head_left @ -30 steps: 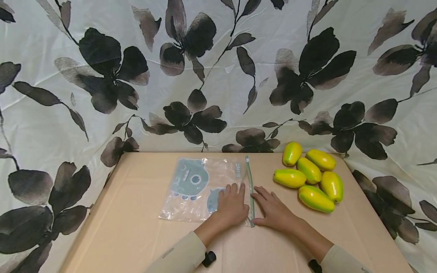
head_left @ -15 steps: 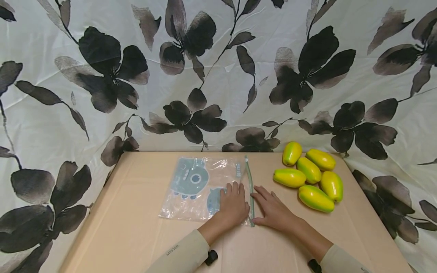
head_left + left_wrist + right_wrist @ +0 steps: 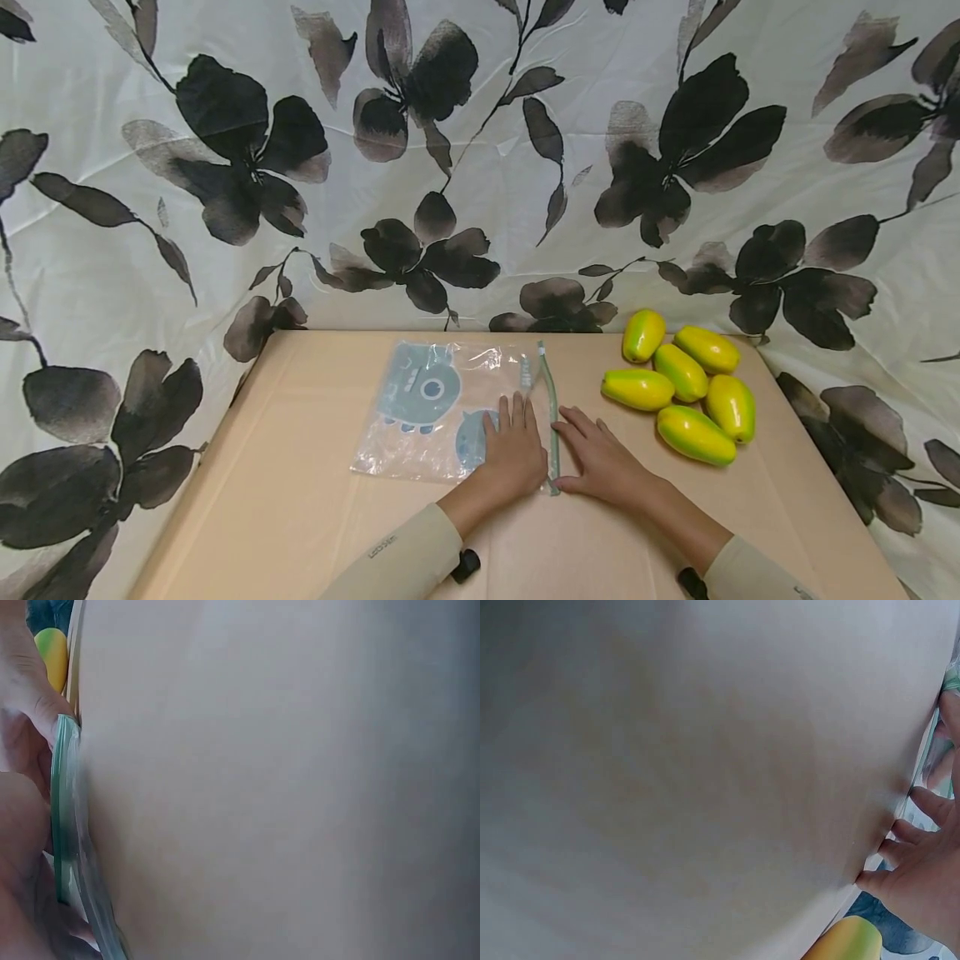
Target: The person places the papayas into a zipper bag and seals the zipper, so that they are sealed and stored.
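Note:
A clear zip bag [image 3: 487, 362] printed with blue-grey cartoon monsters lies flat, its mouth to the right, edged by a green zip strip [image 3: 552, 417]. My left hand [image 3: 514, 450] rests on the bag just left of that strip, fingers straight and a little spread. From the other side, my right hand [image 3: 603, 462] reaches the strip with its fingertips, the thumb near the strip's close end. In the right wrist view the right fingertips [image 3: 922, 799] stand against the table surface. The zip strip [image 3: 64, 810] appears bowed up slightly in the left wrist view.
Several yellow-green mango-like fruits [image 3: 678, 375] lie grouped to the right of the bag. The light tan table [image 3: 285, 517] ends at a far edge, behind which hangs white cloth [image 3: 525, 192] with dark flowers.
My left hand has slid slightly right and away from me, its fingers now straighter and more spread. The right hand stays at the zip strip. The bag keeps about the same place.

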The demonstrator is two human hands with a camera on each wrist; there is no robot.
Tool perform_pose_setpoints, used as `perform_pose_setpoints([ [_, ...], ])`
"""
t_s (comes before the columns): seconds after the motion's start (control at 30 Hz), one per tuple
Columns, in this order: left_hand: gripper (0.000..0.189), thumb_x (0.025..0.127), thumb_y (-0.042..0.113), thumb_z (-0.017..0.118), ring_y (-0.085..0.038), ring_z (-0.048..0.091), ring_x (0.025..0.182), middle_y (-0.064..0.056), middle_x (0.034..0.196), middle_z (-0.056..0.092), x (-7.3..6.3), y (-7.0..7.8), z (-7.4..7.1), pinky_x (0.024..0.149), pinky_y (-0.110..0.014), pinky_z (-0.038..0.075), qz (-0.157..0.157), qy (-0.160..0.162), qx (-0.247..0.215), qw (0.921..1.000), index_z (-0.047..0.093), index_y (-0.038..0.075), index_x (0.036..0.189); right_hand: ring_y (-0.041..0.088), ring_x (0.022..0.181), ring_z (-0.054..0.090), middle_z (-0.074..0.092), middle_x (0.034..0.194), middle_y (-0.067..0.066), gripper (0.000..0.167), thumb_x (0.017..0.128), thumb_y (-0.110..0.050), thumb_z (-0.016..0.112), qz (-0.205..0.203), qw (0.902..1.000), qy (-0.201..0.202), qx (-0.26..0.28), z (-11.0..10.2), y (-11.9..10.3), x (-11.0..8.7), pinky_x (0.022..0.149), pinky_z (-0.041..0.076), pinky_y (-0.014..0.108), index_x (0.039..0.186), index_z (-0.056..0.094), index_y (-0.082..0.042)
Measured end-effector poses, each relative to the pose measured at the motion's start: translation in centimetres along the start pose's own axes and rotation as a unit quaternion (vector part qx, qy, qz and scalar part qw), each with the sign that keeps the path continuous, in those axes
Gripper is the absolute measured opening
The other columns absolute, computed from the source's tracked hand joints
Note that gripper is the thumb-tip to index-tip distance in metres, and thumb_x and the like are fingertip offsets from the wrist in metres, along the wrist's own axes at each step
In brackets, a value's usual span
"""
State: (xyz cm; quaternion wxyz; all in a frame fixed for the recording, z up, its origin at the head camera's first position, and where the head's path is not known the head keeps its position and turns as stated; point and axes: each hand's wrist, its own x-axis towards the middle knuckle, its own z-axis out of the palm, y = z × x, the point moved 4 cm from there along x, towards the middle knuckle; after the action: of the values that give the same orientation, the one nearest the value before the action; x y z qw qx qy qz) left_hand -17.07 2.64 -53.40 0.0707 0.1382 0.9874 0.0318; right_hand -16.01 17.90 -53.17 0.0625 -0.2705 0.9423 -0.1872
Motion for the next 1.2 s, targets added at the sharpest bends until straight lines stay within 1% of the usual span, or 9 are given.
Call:
perform_pose_setpoints([
  [0.1, 0.077, 0.103, 0.043, 0.050, -0.044, 0.022, 0.157, -0.022, 0.170, 0.023, -0.1, -0.1, 0.0, 0.117, -0.070, 0.029, 0.003, 0.005, -0.022, 0.9998, 0.027, -0.004, 0.161, 0.044, 0.150, 0.035, 0.038, 0.161, 0.023, 0.088, 0.082, -0.053, 0.082, -0.008, 0.9999, 0.007, -0.003, -0.2, -0.2, -0.1, 0.113, 0.032, 0.074, 0.147, 0.051, -0.002],
  [0.17, 0.079, 0.103, 0.044, 0.050, -0.044, 0.020, 0.157, -0.022, 0.170, 0.020, -0.2, -0.3, -0.1, 0.117, -0.071, 0.028, 0.007, 0.009, -0.043, 0.9990, 0.025, -0.003, 0.161, 0.044, 0.150, 0.035, 0.037, 0.161, 0.023, 0.088, 0.083, -0.053, 0.081, -0.008, 0.9999, 0.005, -0.004, -0.2, -0.2, -0.1, 0.113, 0.032, 0.073, 0.148, 0.050, -0.002],
  [0.27, 0.085, 0.102, 0.049, 0.052, -0.044, 0.016, 0.158, -0.021, 0.172, 0.015, -0.3, -0.7, 0.0, 0.118, -0.072, 0.025, 0.019, 0.013, -0.070, 0.9973, 0.021, -0.002, 0.162, 0.043, 0.151, 0.034, 0.036, 0.163, 0.022, 0.089, 0.084, -0.056, 0.079, -0.006, 1.0000, -0.001, -0.007, -0.2, -0.1, 0.0, 0.114, 0.032, 0.072, 0.149, 0.049, -0.003],
  [0.37, 0.095, 0.097, 0.053, 0.058, -0.045, 0.014, 0.158, -0.021, 0.172, 0.011, -0.4, -1.1, 0.0, 0.118, -0.073, 0.024, 0.033, 0.016, -0.089, 0.9954, 0.017, -0.002, 0.163, 0.042, 0.152, 0.033, 0.035, 0.164, 0.021, 0.088, 0.086, -0.057, 0.077, -0.001, 1.0000, -0.006, 0.001, -0.2, 0.1, 0.1, 0.115, 0.031, 0.071, 0.150, 0.049, -0.004],
  [0.5, 0.101, 0.094, 0.054, 0.063, -0.044, 0.014, 0.158, -0.021, 0.173, 0.008, -0.5, -1.3, 0.0, 0.118, -0.072, 0.024, 0.042, 0.015, -0.096, 0.9944, 0.014, -0.002, 0.164, 0.043, 0.151, 0.034, 0.037, 0.163, 0.020, 0.084, 0.087, -0.055, 0.077, 0.001, 0.9999, -0.001, 0.012, -0.3, 0.3, 0.2, 0.116, 0.031, 0.070, 0.149, 0.051, -0.005],
  [0.67, 0.104, 0.091, 0.054, 0.066, -0.044, 0.015, 0.158, -0.020, 0.173, 0.008, -0.5, -1.5, -0.2, 0.119, -0.071, 0.024, 0.046, 0.012, -0.105, 0.9933, 0.015, -0.001, 0.164, 0.043, 0.152, 0.034, 0.039, 0.162, 0.019, 0.077, 0.089, -0.052, 0.076, 0.007, 1.0000, 0.004, 0.000, -0.5, 0.4, 0.5, 0.116, 0.032, 0.069, 0.147, 0.053, -0.007],
  [0.83, 0.111, 0.088, 0.061, 0.067, -0.043, 0.013, 0.159, -0.019, 0.173, 0.007, -0.6, -1.6, -0.1, 0.119, -0.072, 0.023, 0.049, 0.009, -0.110, 0.9927, 0.015, -0.001, 0.164, 0.042, 0.152, 0.033, 0.038, 0.163, 0.019, 0.072, 0.091, -0.049, 0.076, 0.012, 0.9998, 0.013, -0.011, -0.7, 0.9, 1.1, 0.117, 0.031, 0.069, 0.146, 0.054, -0.008],
  [1.0, 0.116, 0.085, 0.066, 0.068, -0.043, 0.011, 0.159, -0.020, 0.173, 0.006, -0.5, -1.7, 0.1, 0.119, -0.072, 0.021, 0.051, 0.006, -0.111, 0.9925, 0.015, 0.000, 0.164, 0.044, 0.152, 0.032, 0.038, 0.163, 0.020, 0.069, 0.092, -0.044, 0.077, 0.012, 0.9998, 0.014, 0.001, -1.0, 1.1, 1.7, 0.117, 0.029, 0.070, 0.146, 0.054, -0.007],
  [1.2, 0.119, 0.082, 0.067, 0.070, -0.043, 0.011, 0.159, -0.020, 0.173, 0.005, -0.5, -1.7, 0.1, 0.120, -0.072, 0.020, 0.052, 0.004, -0.117, 0.9917, 0.015, 0.001, 0.164, 0.046, 0.152, 0.032, 0.039, 0.162, 0.021, 0.069, 0.091, -0.043, 0.077, 0.011, 0.9998, 0.015, 0.009, -1.1, 1.6, 2.3, 0.116, 0.029, 0.071, 0.145, 0.054, -0.007],
])
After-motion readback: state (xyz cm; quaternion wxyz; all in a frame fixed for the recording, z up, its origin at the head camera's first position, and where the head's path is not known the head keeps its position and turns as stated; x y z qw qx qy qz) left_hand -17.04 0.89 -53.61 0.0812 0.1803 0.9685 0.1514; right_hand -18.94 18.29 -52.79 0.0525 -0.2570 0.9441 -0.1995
